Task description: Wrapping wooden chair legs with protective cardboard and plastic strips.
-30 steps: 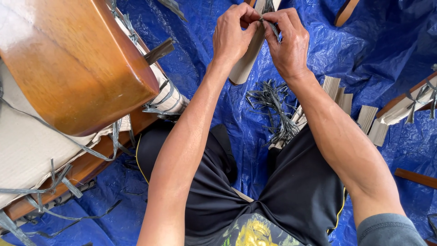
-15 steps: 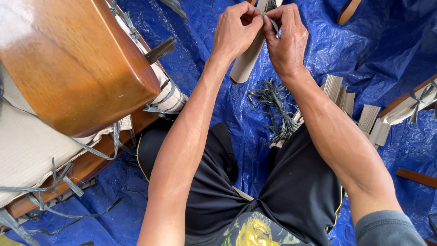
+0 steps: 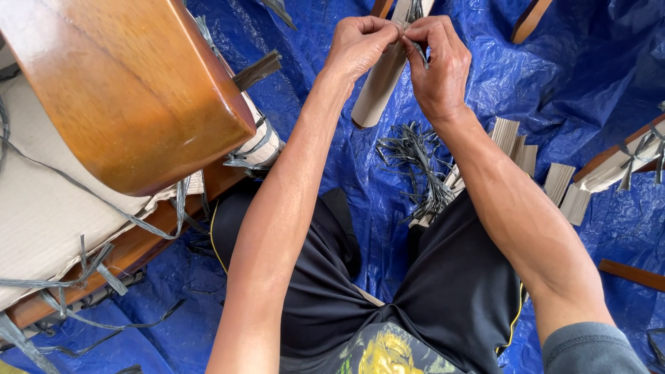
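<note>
My left hand (image 3: 357,48) and my right hand (image 3: 436,62) meet at the top of the view, fingertips pinched together on a thin grey plastic strap (image 3: 418,50). The strap goes around a long piece wrapped in brown cardboard (image 3: 377,86) that slants down from my hands over the blue tarp (image 3: 554,76). Each hand grips an end of the strap against the wrapped piece. My legs in black shorts fill the lower middle.
A polished brown wooden part (image 3: 131,90) wrapped in cardboard and tied with grey straps fills the left. A bundle of cut grey straps (image 3: 415,163) lies by my right thigh. Folded cardboard pieces (image 3: 547,173) and more wrapped wooden pieces (image 3: 627,159) lie at the right.
Both hands stayed pinched on the strap and shifted slightly, the fingers closing tighter together. The view tilted a little, so the wooden part at the left looks larger.
</note>
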